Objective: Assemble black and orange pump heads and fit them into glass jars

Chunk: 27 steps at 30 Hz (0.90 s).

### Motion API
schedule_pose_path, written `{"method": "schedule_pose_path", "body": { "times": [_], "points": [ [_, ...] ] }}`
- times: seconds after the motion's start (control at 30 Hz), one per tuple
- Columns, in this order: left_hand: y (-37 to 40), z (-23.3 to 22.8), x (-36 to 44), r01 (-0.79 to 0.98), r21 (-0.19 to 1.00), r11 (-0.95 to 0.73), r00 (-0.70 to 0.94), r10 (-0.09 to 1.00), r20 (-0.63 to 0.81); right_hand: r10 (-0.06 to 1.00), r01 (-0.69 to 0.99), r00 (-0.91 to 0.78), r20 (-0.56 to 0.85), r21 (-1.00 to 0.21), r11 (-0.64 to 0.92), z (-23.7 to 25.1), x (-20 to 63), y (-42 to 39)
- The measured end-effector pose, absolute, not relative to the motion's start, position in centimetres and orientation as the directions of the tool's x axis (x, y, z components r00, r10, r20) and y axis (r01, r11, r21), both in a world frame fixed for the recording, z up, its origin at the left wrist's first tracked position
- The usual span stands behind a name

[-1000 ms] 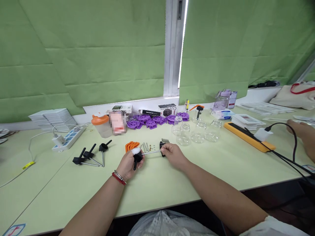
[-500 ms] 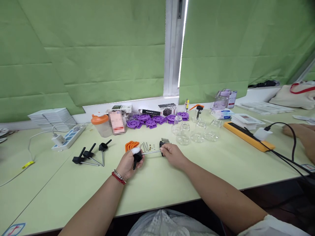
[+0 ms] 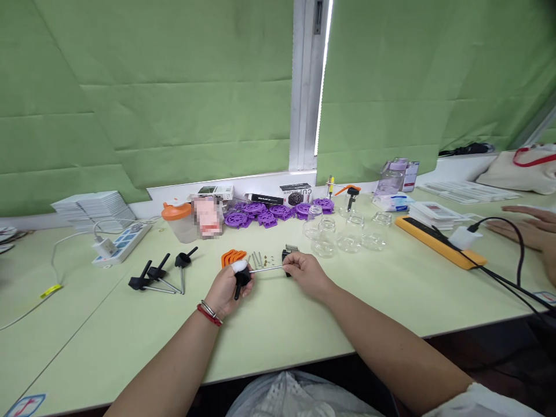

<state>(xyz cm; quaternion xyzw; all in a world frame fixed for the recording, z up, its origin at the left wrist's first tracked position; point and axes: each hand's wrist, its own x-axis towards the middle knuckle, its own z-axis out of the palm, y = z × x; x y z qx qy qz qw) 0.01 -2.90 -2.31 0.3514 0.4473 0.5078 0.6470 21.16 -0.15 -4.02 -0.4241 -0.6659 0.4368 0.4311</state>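
My left hand (image 3: pixel 229 288), its thumb wrapped in white, is closed around a black plastic piece with a stubby handle (image 3: pixel 241 278). From that piece a thin metal rod (image 3: pixel 269 268) runs to the right. The fingertips of my right hand (image 3: pixel 304 271) pinch the rod's far end. Just behind those fingers sits a black block with springs on it (image 3: pixel 287 253), partly hidden. Orange curved parts (image 3: pixel 233 256) lie behind my left hand, with metal pins (image 3: pixel 257 259) and small brass bits (image 3: pixel 266 262) beside them. Similar black pieces with rods (image 3: pixel 158 273) rest to the left.
Purple plastic parts (image 3: pixel 267 215) are heaped at the back, near an orange-lidded cup (image 3: pixel 179 223). Several glass jars (image 3: pixel 325 240) stand at back right, beside a yellow power strip (image 3: pixel 438 242). A white power strip (image 3: pixel 125 243) lies left. Another person's hands (image 3: pixel 527 226) are far right.
My right fingers have shifted slightly at the rod's end, while my left hand keeps its grip. At far right, the other person's hands have moved further into view.
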Motion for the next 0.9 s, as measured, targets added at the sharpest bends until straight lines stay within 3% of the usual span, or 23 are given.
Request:
{"method": "schedule_pose_path", "body": {
  "times": [0.3, 0.9],
  "points": [
    [-2.99, -2.14, 0.10, -0.343, 0.915, 0.210, 0.080, 0.978, -0.195, 0.953, 0.095, -0.271, 0.139, -0.981, 0.170, -4.20, 21.37, 0.19],
    [-2.96, -2.25, -0.05, -0.344, 0.912, 0.223, 0.080, 0.975, -0.208, 0.943, 0.241, -0.264, 0.201, -0.933, 0.266, -4.32, 21.73, 0.30]
  ]
}}
